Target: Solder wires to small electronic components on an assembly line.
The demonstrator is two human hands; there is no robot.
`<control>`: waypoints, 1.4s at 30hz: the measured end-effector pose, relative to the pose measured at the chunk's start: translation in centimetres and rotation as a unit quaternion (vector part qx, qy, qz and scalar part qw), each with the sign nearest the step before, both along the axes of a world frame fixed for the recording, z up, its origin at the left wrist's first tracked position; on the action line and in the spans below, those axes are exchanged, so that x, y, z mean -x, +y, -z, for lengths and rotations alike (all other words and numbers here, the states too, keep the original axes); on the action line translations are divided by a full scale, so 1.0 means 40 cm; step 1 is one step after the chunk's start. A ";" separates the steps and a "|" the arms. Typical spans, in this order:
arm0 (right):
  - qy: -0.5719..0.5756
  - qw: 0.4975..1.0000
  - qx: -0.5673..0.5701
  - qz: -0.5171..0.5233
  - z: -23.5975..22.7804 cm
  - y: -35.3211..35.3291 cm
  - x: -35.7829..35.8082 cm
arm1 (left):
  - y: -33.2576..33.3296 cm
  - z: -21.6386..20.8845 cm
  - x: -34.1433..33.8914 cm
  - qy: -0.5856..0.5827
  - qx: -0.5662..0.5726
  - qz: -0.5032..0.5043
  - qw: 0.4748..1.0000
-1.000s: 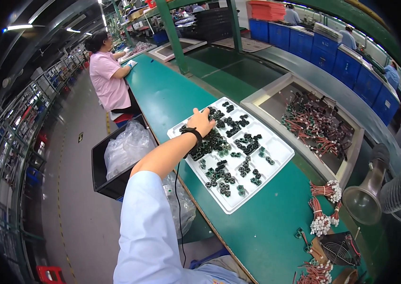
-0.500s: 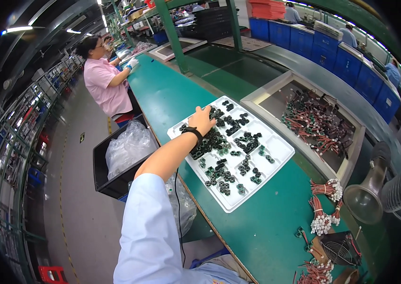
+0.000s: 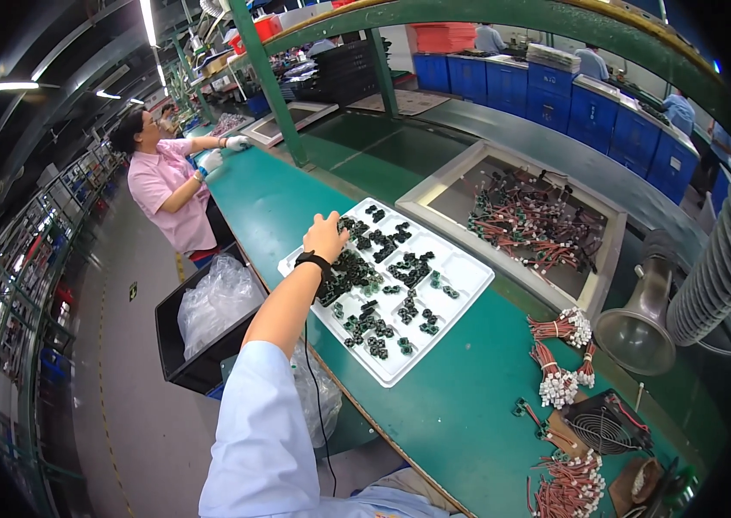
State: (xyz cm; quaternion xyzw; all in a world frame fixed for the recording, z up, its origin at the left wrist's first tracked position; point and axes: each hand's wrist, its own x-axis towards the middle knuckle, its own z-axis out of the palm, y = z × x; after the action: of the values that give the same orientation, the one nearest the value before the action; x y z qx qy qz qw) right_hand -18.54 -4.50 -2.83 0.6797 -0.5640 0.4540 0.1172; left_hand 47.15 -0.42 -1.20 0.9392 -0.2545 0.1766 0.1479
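My left hand [image 3: 326, 238], with a black band on its wrist, rests at the far-left side of a white compartment tray [image 3: 460, 274]. Its fingers curl down over the edge of a heap of small black and green circuit-board parts [image 3: 350, 274]; what they grip is hidden. More of these parts lie in loose clusters [image 3: 408, 269] across the tray's compartments. Beneath the tray is a green tabletop [image 3: 460, 371]. My right hand is out of the picture.
Red wire bundles with white connectors [image 3: 558, 387] and a black fan [image 3: 603, 430] lie at the near right, beside a metal funnel [image 3: 637, 332]. A framed bed [image 3: 538, 216] holds tangled wires. Left stands a black crate [image 3: 184, 363] with plastic bags. A co-worker in pink [image 3: 171, 194] works farther along.
The whole view has shifted, so the tray and bench appear farther left. My left hand stays at the same side of the tray. The co-worker's hands have moved apart.
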 end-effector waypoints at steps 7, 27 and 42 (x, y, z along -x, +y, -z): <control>-0.019 1.000 0.006 -0.023 -0.004 0.004 0.011 | -0.014 -0.084 0.016 -0.015 0.066 -0.003 0.998; -0.179 0.982 -0.041 -0.043 0.108 0.015 0.104 | -0.116 -0.065 0.674 0.132 0.095 0.452 0.877; -0.227 0.971 -0.034 -0.065 0.120 0.017 0.096 | -0.123 -0.030 0.964 0.071 -0.127 0.661 0.736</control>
State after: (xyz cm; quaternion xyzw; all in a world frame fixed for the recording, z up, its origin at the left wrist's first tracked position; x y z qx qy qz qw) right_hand -22.39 -3.82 -7.62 0.5973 -0.5461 0.5835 -0.0671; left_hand 8.59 -5.34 0.00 0.5545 -0.8201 -0.0665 0.1245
